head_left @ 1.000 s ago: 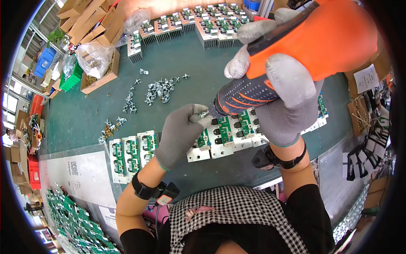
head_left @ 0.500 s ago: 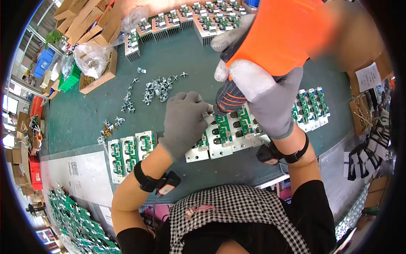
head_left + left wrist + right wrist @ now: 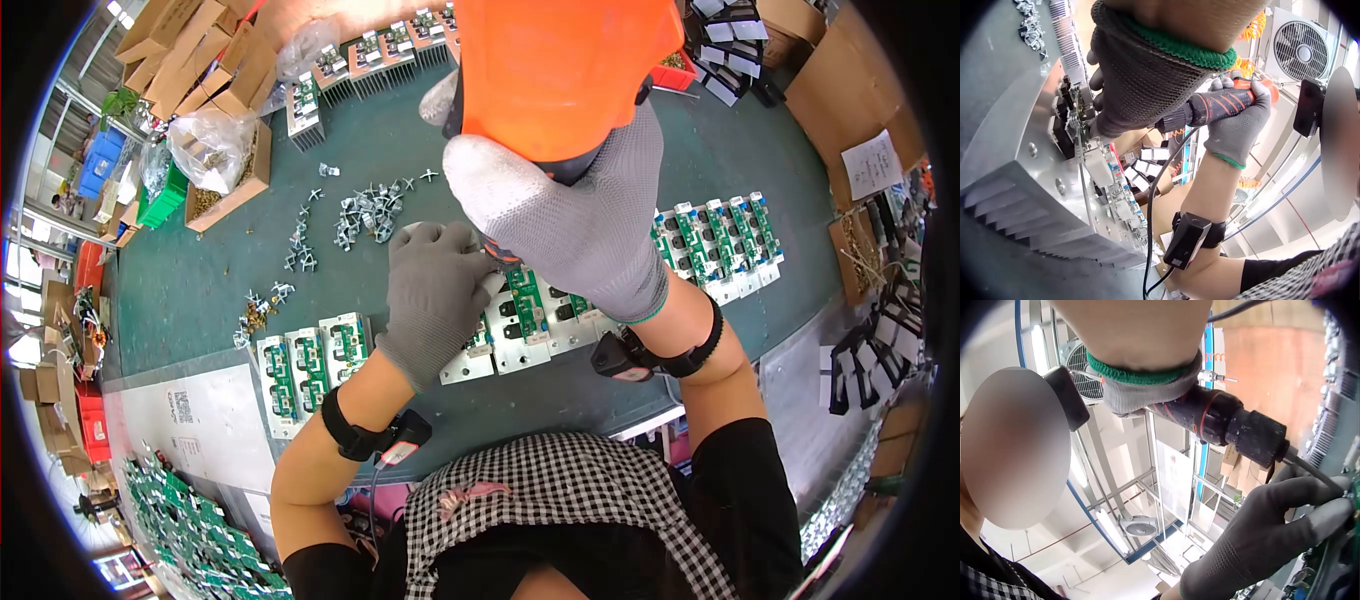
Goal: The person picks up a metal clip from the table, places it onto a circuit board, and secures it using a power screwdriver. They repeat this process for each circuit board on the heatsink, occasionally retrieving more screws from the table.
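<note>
My gloved right hand point(image 3: 575, 215) grips an orange and black electric screwdriver point(image 3: 560, 75), held upright over the table. Its long bit point(image 3: 1313, 472) slants down to the boards in the right wrist view. There, the gloved left hand point(image 3: 1260, 531) pinches a small metal part at the bit's tip between thumb and forefinger; the fingertips mostly hide it. Below both hands runs a row of green circuit boards point(image 3: 525, 305) on silver finned heatsinks point(image 3: 1047, 162). In the head view the left hand covers part of this row, and the right hand hides the bit.
Beyond the left hand lies a pile of metal clips point(image 3: 365, 215). More board-topped heatsinks point(image 3: 370, 60) line the back edge. Three boards point(image 3: 305, 365) sit at left, several more point(image 3: 720, 240) at right. A screw-filled cardboard box point(image 3: 225, 195) and a green bin point(image 3: 163, 195) stand back left.
The right hand has swung the screwdriver from a rightward slant to nearly upright, moving left over the board row. The left hand stays at the bit's tip, its back turned up more.
</note>
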Demonstrator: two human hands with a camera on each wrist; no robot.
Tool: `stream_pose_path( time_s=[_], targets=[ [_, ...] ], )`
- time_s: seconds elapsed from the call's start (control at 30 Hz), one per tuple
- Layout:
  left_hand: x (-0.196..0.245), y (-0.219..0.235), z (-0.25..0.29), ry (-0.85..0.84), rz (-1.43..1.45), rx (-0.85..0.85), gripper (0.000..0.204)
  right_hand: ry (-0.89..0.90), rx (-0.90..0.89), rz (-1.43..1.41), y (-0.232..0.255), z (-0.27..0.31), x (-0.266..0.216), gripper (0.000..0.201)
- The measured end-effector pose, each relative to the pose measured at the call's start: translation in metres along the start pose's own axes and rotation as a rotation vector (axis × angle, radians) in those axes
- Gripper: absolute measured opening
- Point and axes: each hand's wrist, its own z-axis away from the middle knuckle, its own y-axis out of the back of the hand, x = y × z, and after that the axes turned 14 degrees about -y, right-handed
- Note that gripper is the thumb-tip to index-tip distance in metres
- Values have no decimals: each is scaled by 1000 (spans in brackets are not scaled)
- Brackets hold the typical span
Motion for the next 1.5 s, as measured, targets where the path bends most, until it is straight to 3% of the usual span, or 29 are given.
stream_pose_path(
  time_s=[0.07,0.2,0.37,0.47,0.57,0.67,0.73,0.8,0.87,0.9,1.03,1.2,1.3,1.4,1.43,1.5],
  targets=[
    [0,1,0,-14,-20,6,23,4,-21,30,4,-1,3,18],
    [-3,-1,1,-44,41,36,27,329,33,174,4,-14,12,18],
    [-5,-1,3,-53,80,36,27,269,49,195,0,-9,8,20],
    [-5,-4,2,-26,52,-44,25,398,41,271,1,-17,12,24],
    [-9,11,-3,-39,145,-126,21,199,-131,202,11,-17,3,26],
    [-28,46,-11,60,302,-3,18,-27,-221,25,12,-17,-2,24],
    [-39,74,-19,72,485,430,22,-75,-189,20,11,-16,-4,23],
    [-31,109,-34,54,744,754,28,50,-29,200,1,-11,-3,23],
    [-14,125,-36,11,977,823,29,191,78,314,-10,-9,5,30],
    [-6,126,-34,7,1060,786,29,269,108,338,-14,-9,13,38],
    [6,115,-30,73,1211,648,30,406,170,417,-14,-4,20,33],
    [4,115,-30,109,1247,642,31,391,129,417,-5,4,8,25],
    [-5,122,-36,132,1222,707,32,288,65,337,-2,3,1,21],
    [-21,115,-32,198,1004,697,32,33,21,171,-8,4,-7,19],
    [-28,93,-28,145,748,477,32,-60,16,109,-10,4,-7,19],
    [-40,33,-10,-135,144,105,30,103,56,206,-9,-3,0,18]
  ],
)
